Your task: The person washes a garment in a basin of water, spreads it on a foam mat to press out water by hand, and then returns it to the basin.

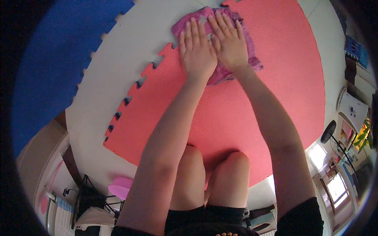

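Observation:
Both palms lie flat on a folded pink and purple cloth (217,75) with a pale pattern. My left hand (196,50) covers its left part, fingers pointing away from me. Beside it, my right hand (229,42) presses on the right part, with its fingers slightly spread. The two thumbs come close together near the middle of the cloth. Beneath the cloth is a red foam mat (221,118) with a jigsaw edge along its left side. Much of the cloth's upper face is hidden under the hands.
My bare knees (190,174) rest on the mat's near part. A blue foam mat (59,53) lies to the left, across a strip of pale floor (97,85). A pink plastic object (121,187) is at lower left, near a black metal frame (91,194). A black stand (339,141) rises at right.

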Tool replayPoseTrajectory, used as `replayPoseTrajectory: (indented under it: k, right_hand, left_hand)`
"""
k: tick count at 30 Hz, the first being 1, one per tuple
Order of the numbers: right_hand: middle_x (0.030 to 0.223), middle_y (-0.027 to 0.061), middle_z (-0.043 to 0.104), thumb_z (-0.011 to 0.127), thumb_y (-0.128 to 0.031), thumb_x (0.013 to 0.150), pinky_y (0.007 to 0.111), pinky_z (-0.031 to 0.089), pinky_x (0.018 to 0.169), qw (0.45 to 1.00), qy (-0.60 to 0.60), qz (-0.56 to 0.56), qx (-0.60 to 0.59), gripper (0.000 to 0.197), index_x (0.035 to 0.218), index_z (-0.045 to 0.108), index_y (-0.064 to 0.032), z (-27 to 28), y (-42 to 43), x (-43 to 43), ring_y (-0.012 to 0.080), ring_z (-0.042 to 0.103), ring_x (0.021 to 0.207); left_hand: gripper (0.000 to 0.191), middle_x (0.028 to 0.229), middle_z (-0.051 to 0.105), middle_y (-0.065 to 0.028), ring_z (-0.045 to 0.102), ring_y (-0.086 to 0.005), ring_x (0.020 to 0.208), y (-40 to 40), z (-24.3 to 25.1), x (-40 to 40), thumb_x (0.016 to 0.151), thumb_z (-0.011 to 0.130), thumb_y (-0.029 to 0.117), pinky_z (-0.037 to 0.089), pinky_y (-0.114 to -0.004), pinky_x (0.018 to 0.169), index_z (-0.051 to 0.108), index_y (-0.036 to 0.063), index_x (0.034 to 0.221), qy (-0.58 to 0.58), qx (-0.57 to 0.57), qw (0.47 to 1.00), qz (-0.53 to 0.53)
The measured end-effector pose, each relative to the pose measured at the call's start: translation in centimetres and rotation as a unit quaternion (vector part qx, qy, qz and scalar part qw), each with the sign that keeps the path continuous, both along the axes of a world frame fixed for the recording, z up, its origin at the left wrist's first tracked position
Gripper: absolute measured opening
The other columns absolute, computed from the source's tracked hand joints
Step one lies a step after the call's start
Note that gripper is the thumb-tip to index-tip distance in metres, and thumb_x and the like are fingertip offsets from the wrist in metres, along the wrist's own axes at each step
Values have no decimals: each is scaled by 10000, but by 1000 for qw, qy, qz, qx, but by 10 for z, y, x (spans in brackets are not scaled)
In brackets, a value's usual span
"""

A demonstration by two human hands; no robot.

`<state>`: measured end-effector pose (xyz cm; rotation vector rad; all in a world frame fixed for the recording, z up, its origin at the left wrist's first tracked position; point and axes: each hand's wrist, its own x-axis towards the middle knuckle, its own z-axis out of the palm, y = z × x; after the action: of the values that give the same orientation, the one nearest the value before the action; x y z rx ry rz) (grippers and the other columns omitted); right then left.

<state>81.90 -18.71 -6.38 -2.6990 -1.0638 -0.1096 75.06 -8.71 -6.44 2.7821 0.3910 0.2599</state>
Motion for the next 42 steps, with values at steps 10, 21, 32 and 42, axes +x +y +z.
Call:
replayPoseTrajectory:
  k: [10,21,32,42]
  right_hand:
    - [1514,79,289,440,-342,908,436,99,1160,986,125,107,-27,578,1433,358,-114,17,39,-113,227,249,1401]
    - [1501,26,325,503,-295,862,426,136,1163,971,149,181,35,582,1414,397,-143,12,28,-127,187,261,1395]
    - [1469,18,383,418,-276,909,440,181,1149,998,-31,62,-2,511,1417,394,-230,4,-35,46,180,330,1362]
    - [1529,100,253,303,-294,980,443,107,1161,999,-27,-29,-28,511,1461,310,-121,11,-96,158,254,212,1417]
  left_hand:
    - [600,1514,219,-200,184,-336,1415,33,10,-137,955,380,294,130,-466,1155,242,-33,1438,132,20,990,43]
    - [674,1492,125,-321,126,-451,1400,16,28,-163,936,407,289,114,-516,1143,160,-88,1436,188,34,979,72]
    - [650,1508,175,-264,148,-390,1414,-24,7,28,929,402,272,102,-488,1152,194,-80,1434,23,-9,999,-28]
    - [612,1527,152,-229,124,-316,1432,-69,-9,173,994,264,324,76,-418,1168,163,-75,1446,-29,23,992,-118]
